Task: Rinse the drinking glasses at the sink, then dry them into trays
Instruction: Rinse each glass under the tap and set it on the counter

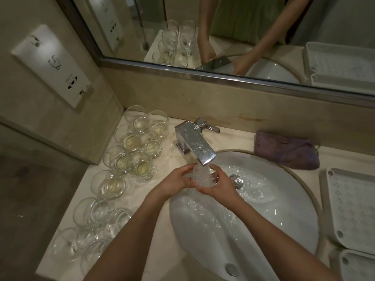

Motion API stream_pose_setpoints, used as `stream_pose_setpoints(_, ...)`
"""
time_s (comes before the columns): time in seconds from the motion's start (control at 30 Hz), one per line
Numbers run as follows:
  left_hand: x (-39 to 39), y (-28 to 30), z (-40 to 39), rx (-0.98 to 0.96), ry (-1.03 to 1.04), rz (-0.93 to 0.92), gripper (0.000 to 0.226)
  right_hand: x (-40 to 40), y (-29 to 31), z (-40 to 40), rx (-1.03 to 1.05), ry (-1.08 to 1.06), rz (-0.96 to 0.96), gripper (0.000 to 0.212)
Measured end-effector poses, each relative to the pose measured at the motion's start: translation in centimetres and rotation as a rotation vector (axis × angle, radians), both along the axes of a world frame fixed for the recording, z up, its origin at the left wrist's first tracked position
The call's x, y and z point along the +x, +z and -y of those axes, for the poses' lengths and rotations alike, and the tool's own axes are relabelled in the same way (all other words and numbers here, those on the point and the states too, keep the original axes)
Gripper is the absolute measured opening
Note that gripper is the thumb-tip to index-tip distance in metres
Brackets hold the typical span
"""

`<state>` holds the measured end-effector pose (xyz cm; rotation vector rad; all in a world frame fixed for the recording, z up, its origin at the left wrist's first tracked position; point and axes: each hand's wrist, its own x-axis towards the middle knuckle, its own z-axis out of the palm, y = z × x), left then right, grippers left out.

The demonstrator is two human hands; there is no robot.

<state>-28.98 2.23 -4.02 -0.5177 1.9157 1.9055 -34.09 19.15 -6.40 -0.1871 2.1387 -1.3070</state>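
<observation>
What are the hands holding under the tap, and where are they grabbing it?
A drinking glass, gripped round its sides: left hand on one side, right hand on the other.

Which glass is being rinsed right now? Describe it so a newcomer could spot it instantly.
Start at the white sink and its chrome faucet. Directly under the spout, the glass is gripped by the left hand and right hand. The other glasses all stand untouched on the counter.

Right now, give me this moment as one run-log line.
step: rinsing | both hands hold glass under faucet | water running | trays empty | waiting glasses left of sink
</observation>
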Motion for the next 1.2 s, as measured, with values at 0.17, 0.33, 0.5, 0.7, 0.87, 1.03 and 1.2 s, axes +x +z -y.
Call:
stream_pose_setpoints(0.17,-0.1,-0.1,-0.7,-0.032,-0.034,-0.016,0.061,0.4,-0.8,-0.5,0.034,-0.023,-0.013,0.087)
stream_pose_setpoints(0.33,0.4,-0.6,-1.0,-0.050,0.023,0.000,0.063,-0.3,-0.7,-0.6,0.025,-0.017,-0.021,0.083)
stream_pose_setpoints(0.5,0.5,-0.8,-0.7,-0.110,0.091,0.015,0.050,-0.6,-0.7,-0.3,0.047,-0.002,-0.018,0.086)
stream_pose_setpoints(0.7,0.4,-1.1,-0.6,-0.121,0.123,0.042,0.046,-0.5,-0.4,-0.2,0.071,-0.027,-0.052,0.079)
stream_pose_setpoints(0.87,0.1,-1.1,-0.5,-0.137,0.112,0.036,0.048,-0.6,-0.1,-0.3,0.061,-0.056,-0.051,0.083)
stream_pose_setpoints(1.03,-0.1,-0.9,-0.6,-0.138,0.106,0.040,0.049,-0.6,-0.2,-0.6,0.072,-0.048,-0.050,0.085)
stream_pose_setpoints(1.2,0.3,-1.3,-0.8,-0.147,0.097,0.042,0.049,-0.7,-0.4,-0.5,0.081,-0.041,-0.031,0.086)
